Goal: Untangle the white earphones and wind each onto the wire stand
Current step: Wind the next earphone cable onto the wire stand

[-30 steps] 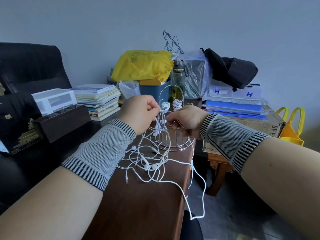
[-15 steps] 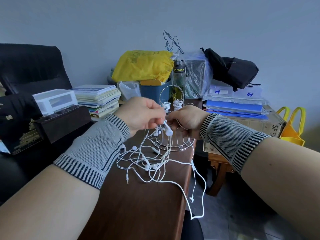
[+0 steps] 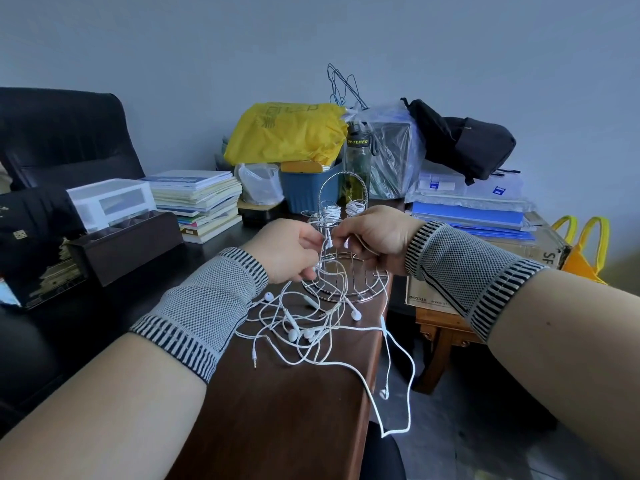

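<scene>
Pinching earphone cord: left hand (image 3: 289, 251) and right hand (image 3: 375, 237), close together before wire stand (image 3: 341, 258) on brown surface (image 3: 277, 410). Two wound coils on stand top; tangled white earphones (image 3: 304, 327) below, one cord trailing over edge.

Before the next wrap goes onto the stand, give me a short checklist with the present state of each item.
1. Both hands on a cord: left hand and right hand each pinch white cord. Ok.
2. Wire stand upright on the table: ok.
3. Prongs already loaded: two wound bundles sit near the top. Ok.
4. Held cord free of the tangle: cannot tell; strands run down into the pile.
5. Loose cord on the table: not ok; a loop hangs over the edge.
</scene>
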The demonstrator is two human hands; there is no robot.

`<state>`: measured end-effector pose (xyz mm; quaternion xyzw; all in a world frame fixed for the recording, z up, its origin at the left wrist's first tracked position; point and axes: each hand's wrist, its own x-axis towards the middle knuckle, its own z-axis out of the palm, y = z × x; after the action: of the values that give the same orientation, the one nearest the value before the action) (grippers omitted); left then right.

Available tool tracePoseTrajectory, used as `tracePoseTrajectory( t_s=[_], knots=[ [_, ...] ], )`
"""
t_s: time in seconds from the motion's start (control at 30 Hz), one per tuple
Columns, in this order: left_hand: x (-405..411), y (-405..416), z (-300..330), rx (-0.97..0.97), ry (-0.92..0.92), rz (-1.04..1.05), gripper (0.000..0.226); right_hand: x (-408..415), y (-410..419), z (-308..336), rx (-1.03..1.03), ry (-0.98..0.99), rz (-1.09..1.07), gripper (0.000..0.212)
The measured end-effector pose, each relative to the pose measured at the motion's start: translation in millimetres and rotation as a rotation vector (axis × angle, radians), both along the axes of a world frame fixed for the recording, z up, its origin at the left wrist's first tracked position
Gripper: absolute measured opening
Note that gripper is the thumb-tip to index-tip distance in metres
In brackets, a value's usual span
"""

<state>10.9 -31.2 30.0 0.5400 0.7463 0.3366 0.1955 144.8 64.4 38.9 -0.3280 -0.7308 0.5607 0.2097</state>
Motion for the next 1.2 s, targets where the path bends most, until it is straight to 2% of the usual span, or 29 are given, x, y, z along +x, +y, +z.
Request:
tracePoseTrajectory(
  t_s=[0.07, 0.17, 0.23, 0.33, 0.43, 0.53, 0.73, 0.8, 0.9, 0.97, 1.03, 1.07, 1.1, 1.13, 1.2],
  knots=[
    [0.1, 0.1, -2.2, -0.065, 0.107, -0.018, 0.037, 1.0, 0.8, 0.8, -0.002, 0.028, 0.004, 0.024],
    [-5.0, -0.6, -8.3, -0.16, 0.303, 0.01, 0.026, 4.7, 3.5, 4.1, 0.005, 0.079, 0.002, 0.025],
    [-11.2, -3.0, -11.0, -0.19, 0.468, 0.083, 0.024, 8.6, 6.2, 7.5, 0.011, 0.121, -0.031, 0.027],
    [-24.2, -5.9, -11.8, -0.179, 0.62, 0.267, 0.037, 13.1, 12.3, 9.2, 0.065, 0.125, -0.119, 0.028],
    [-34.4, -8.3, -6.9, -0.207, 0.607, 0.382, 0.048, 10.8, 17.5, 5.5, 0.197, 0.01, -0.144, 0.022],
    [-38.6, -11.5, 3.3, -0.213, 0.545, 0.437, 0.058, 6.0, 18.2, 3.3, 0.236, -0.048, -0.096, 0.011],
    [-54.8, -19.1, 15.3, -0.051, 0.18, 0.487, 0.062, 4.5, 9.1, 9.9, 0.03, 0.078, -0.055, 0.009],
    [-58.5, -20.7, 12.5, -0.044, 0.141, 0.493, 0.045, 7.0, 8.5, 13.3, -0.065, 0.136, -0.069, 0.016],
    [-59.7, -23.4, 7.8, -0.164, 0.23, 0.458, 0.04, 11.9, 10.7, 17.4, -0.194, 0.188, -0.026, 0.023],
    [-51.9, -22.4, 8.6, -0.222, 0.426, 0.451, 0.036, 11.1, 9.0, 18.8, -0.221, 0.201, 0.029, 0.026],
    [-34.3, -18.5, 15.5, -0.064, 0.534, 0.421, 0.03, 7.1, 4.6, 20.1, -0.219, 0.226, 0.051, 0.026],
    [-22.3, -17.6, 22.0, 0.066, 0.478, 0.371, 0.022, 4.3, 1.9, 20.7, -0.202, 0.232, 0.071, 0.025],
    [-11.6, -15.1, 28.0, 0.177, 0.396, 0.3, 0.027, 1.8, -0.6, 21.4, -0.184, 0.234, 0.099, 0.024],
    [-1.4, -13.0, 34.3, 0.235, 0.33, 0.216, 0.043, 0.0, -3.3, 22.2, -0.173, 0.237, 0.126, 0.023],
    [11.8, -6.2, 41.0, 0.282, 0.084, 0.071, 0.054, -1.8, -6.6, 24.8, -0.169, 0.241, 0.164, 0.023]
  ],
)
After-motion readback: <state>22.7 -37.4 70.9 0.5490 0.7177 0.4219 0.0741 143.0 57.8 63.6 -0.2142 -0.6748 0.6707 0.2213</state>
